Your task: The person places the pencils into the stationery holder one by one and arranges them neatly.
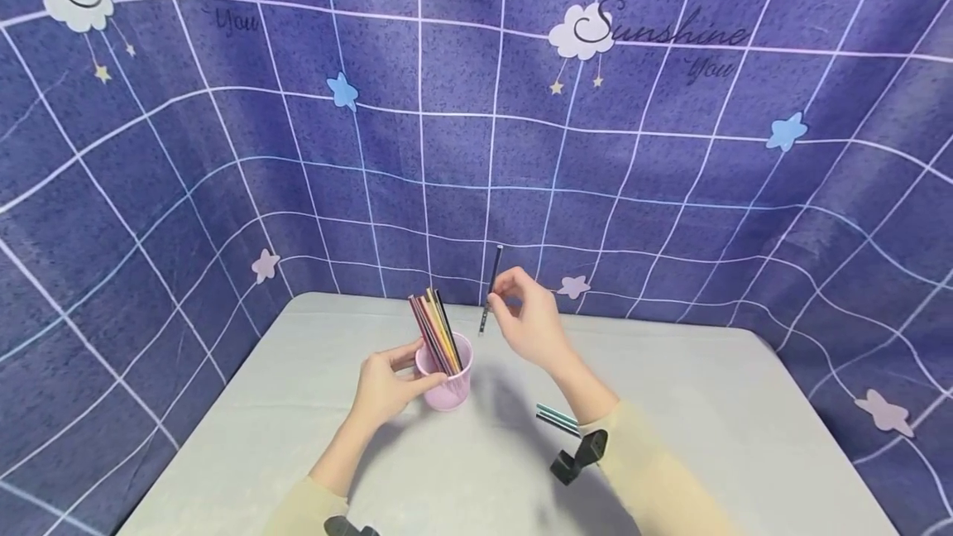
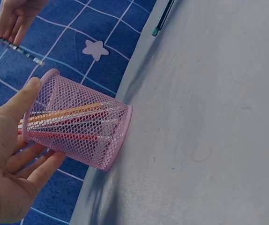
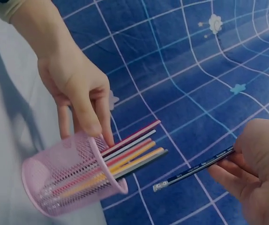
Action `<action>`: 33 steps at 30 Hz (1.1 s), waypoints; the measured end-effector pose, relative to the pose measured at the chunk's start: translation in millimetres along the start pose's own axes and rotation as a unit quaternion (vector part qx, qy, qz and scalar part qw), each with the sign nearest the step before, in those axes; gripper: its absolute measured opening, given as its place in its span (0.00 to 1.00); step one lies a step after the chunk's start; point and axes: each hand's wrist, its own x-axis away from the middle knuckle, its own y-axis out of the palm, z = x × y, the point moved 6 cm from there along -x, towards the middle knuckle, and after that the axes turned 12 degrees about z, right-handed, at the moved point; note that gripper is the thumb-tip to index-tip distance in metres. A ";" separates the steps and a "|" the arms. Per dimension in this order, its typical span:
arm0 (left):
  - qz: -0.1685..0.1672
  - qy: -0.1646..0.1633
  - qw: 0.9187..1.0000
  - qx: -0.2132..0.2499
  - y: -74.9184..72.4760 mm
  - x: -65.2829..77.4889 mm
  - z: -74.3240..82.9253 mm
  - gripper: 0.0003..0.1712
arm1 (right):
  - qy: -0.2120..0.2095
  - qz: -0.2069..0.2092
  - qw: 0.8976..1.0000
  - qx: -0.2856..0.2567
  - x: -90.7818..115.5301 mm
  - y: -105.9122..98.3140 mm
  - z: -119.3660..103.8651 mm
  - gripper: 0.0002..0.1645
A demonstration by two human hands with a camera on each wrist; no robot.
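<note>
A pink mesh pencil cup [image 1: 447, 394] stands on the table, holding several colored pencils [image 1: 435, 329] that lean to the left in the head view. My left hand [image 1: 383, 387] grips the cup at its rim, thumb on the near side and fingers round the other; the left wrist view shows the same hand [image 2: 12, 159] beside the mesh wall. Between thumb and fingers my right hand [image 1: 530, 323] pinches a dark pencil [image 1: 495, 275], held in the air to the right of the cup. Its eraser end points down near the cup's mouth, apart from it [image 3: 160, 186].
More pencils [image 1: 557, 418], green and black, lie on the pale table [image 1: 298, 404] beneath my right forearm. A blue-purple grid curtain [image 1: 462, 147] with stars and clouds rises behind and along both sides. A black wrist camera [image 1: 577, 457] sits at the right sleeve.
</note>
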 end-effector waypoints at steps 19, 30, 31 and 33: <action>-0.002 -0.007 1.000 0.030 0.6 -1.7 -3.5 0.42 | -0.041 -0.057 0.996 0.053 13.1 62.4 26.0 0.10; -0.003 0.000 1.000 0.031 -0.2 0.1 -2.2 0.41 | -0.073 -0.088 0.986 0.118 22.2 79.9 37.7 0.13; -0.002 0.000 0.999 0.033 -0.4 0.1 -2.2 0.41 | -0.076 -0.089 0.986 0.122 22.4 81.3 38.4 0.14; -0.003 0.000 0.999 0.036 -0.2 0.1 -2.6 0.41 | -0.081 -0.090 0.984 0.128 22.7 83.7 38.8 0.14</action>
